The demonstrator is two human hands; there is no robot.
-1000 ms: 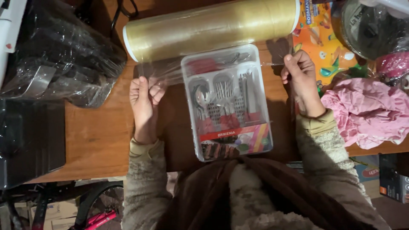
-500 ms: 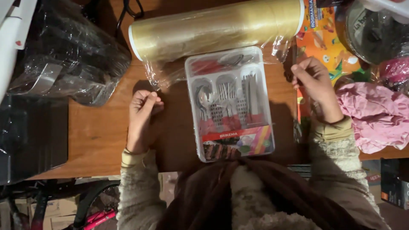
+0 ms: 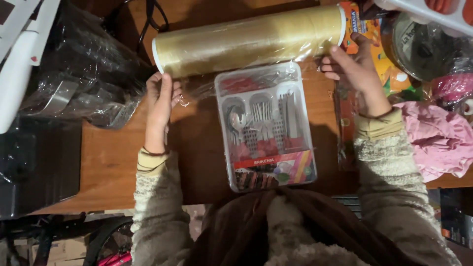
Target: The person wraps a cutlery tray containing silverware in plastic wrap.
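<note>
Here a person sits at a wooden desk (image 3: 113,157) with a big roll of clear cling film (image 3: 249,39) lying crosswise at the far side, long axis left to right. A sheet of film comes off the roll toward the person and drapes over the far end of a clear plastic cutlery tray (image 3: 266,125), which lies flat between the two arms, its long side pointing at the person's chest. Inside it, spoons, forks and knives sit in separate slots, and a colourful paper label covers the near end.

The left hand (image 3: 160,101) rests just below the left end of the roll, fingers held together and pointing up at it, apparently pinching or pinning the left edge of the film; the crinkled film beside its fingers suggests that grip, though I cannot see the fingertips clearly. The right hand (image 3: 352,69) is at the right end of the roll, fingers curled with the film's right edge caught under them. With a hand at each side the sheet is kept taut and level across the tray, which is likely why the tray is centred under the roll.

A heap of black items in clear wrap (image 3: 74,83) lies to the left, well apart from the tray. On the right lie a crumpled pink cloth (image 3: 433,138) and an orange printed package (image 3: 367,34), just beside the right hand.
</note>
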